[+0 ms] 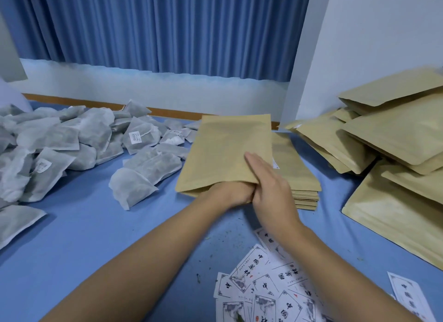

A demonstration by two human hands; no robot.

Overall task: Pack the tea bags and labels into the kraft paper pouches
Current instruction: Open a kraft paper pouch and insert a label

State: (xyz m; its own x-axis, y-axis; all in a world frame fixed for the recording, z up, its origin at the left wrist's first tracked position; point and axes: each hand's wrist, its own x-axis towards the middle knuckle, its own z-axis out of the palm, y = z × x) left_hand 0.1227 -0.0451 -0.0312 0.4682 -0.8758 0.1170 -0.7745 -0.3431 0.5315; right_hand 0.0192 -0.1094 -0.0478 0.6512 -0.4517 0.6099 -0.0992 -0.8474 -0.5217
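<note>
A kraft paper pouch [223, 151] is held above the blue table, its open mouth toward me. My left hand [230, 192] reaches into that mouth, fingers hidden inside. My right hand [268, 180] lies on top of the pouch with straight fingers, thumb at the mouth's edge. Grey-white tea bags [79, 139] are heaped at the left. Printed white labels [263, 285] are scattered near the front edge, under my right forearm.
A flat stack of empty kraft pouches [299, 177] lies just right of the held pouch. Filled, puffy pouches [393, 151] are piled at the right against the white wall. Blue curtain hangs behind. Bare blue table surface [100, 230] lies under my left forearm.
</note>
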